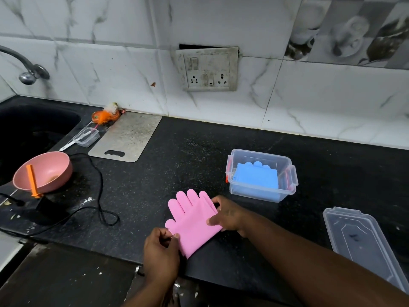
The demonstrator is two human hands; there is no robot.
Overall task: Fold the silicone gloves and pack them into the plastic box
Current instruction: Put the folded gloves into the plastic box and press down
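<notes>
Pinched between thumb and fingertips, the cuff-side edge of the pink glove point(194, 220) sits in the left hand point(160, 253), just below the glove's thumb. At the opposite side the right hand point(228, 214) holds the folded edge, thumb lying on top of the fold and fingers curled at its far corner. The pink glove lies flat on the black counter point(188, 151) near its front edge, fingers pointing away from the person, one side folded over the palm.

Just beyond and to the right stands the plastic box point(292, 173), open, with a folded blue glove point(256, 179) inside. Its clear lid point(363, 240) lies apart on the counter at the far right.

Farther left are a black cord point(100, 191), a pink bowl point(46, 169) with an orange tool point(32, 180) leaning in it, a steel cutting board point(130, 136) and a small clear container point(87, 137) beside the sink point(33, 127). A socket panel point(208, 69) is set in the tiled wall.
</notes>
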